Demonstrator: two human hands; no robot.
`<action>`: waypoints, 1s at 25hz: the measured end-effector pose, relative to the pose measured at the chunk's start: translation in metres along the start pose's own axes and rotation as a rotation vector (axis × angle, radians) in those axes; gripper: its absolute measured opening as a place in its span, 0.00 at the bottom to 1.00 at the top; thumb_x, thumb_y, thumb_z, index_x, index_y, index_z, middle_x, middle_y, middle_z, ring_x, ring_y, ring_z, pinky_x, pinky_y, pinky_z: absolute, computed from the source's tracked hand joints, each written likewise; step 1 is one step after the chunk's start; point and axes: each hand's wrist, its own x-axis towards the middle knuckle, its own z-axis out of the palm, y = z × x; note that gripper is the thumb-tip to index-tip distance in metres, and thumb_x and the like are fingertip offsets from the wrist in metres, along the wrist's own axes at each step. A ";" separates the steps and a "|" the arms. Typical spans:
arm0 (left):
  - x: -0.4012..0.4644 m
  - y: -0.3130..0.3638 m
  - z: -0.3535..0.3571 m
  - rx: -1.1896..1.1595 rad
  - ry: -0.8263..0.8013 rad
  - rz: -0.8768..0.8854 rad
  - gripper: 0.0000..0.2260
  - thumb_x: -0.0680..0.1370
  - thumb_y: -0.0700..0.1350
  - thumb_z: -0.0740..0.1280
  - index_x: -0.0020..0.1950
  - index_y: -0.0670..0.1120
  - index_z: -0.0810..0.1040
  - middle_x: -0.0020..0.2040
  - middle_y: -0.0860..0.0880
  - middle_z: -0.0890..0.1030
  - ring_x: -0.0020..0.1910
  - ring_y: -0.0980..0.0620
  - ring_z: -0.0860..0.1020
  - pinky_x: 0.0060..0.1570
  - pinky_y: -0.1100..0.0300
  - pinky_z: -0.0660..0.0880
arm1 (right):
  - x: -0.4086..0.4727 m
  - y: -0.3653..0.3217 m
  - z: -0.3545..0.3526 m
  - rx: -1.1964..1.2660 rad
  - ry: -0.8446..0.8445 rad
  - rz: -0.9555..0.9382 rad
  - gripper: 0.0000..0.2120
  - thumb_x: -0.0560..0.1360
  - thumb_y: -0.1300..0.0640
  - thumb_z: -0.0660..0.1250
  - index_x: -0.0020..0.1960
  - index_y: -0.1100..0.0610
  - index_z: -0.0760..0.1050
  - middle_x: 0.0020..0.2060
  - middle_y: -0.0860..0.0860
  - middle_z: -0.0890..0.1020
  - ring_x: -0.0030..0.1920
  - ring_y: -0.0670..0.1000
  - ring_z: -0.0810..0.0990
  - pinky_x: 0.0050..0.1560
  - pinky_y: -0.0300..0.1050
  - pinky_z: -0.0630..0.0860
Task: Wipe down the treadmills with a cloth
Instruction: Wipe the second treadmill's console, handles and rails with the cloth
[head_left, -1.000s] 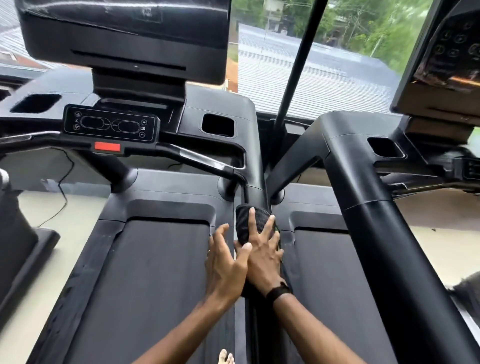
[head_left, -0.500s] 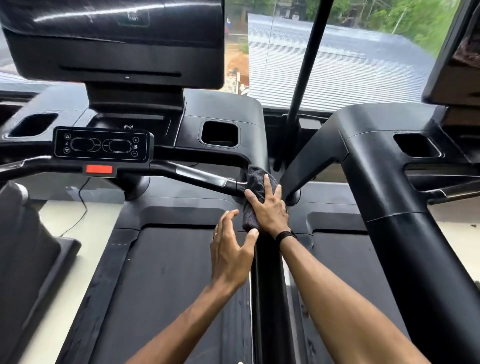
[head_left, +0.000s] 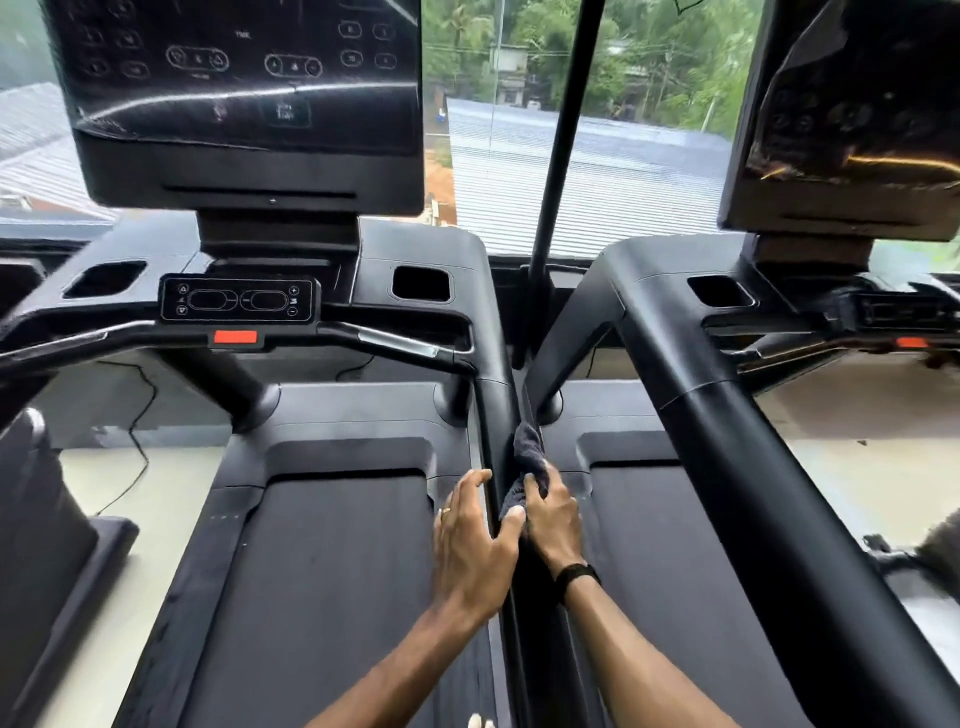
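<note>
Two black treadmills stood side by side before a window, and the person's hands met at the narrow gap between them. The right hand (head_left: 553, 512), with a dark band on its wrist, gripped a dark cloth (head_left: 529, 457), its fingers curled round the bunched lower part while the upper end of the cloth lay against the side rail (head_left: 500, 415) of the left treadmill (head_left: 332, 571), just below where that rail rose toward the handlebar. The left hand (head_left: 470, 540) lay just beside it on the left of the same rail, its fingers spread and only loosely bent, the thumb (head_left: 511, 519) reaching across to touch the rail and the cloth's lower edge; it held nothing. A ring showed on one finger of that hand. Above the left treadmill's belt sat a small control panel (head_left: 238, 300) with a red stop button (head_left: 235, 337) under it, and a large dark screen (head_left: 249, 98) higher up. The right treadmill (head_left: 675, 545) had its thick side arm (head_left: 737, 467) running down across the view, with its own screen (head_left: 852, 114) at the upper right.
</note>
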 end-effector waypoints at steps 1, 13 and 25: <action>-0.018 0.000 -0.003 0.011 -0.011 0.008 0.25 0.76 0.54 0.66 0.73 0.53 0.67 0.71 0.53 0.72 0.70 0.52 0.69 0.71 0.49 0.65 | -0.022 0.005 -0.003 -0.018 0.025 -0.012 0.18 0.82 0.47 0.59 0.71 0.47 0.71 0.55 0.57 0.84 0.55 0.60 0.81 0.52 0.50 0.75; -0.149 0.019 0.014 -0.169 -0.361 -0.007 0.18 0.71 0.58 0.69 0.57 0.53 0.78 0.50 0.54 0.84 0.50 0.58 0.81 0.55 0.56 0.78 | -0.216 0.048 -0.086 0.208 0.231 -0.155 0.07 0.82 0.49 0.61 0.59 0.43 0.74 0.43 0.46 0.85 0.44 0.43 0.83 0.45 0.42 0.79; -0.194 0.078 0.083 -0.242 -0.662 0.238 0.21 0.68 0.35 0.70 0.61 0.46 0.78 0.50 0.45 0.82 0.47 0.50 0.83 0.46 0.59 0.82 | -0.224 0.106 -0.189 0.614 0.566 0.066 0.13 0.83 0.52 0.60 0.64 0.57 0.74 0.56 0.55 0.82 0.56 0.53 0.81 0.61 0.54 0.76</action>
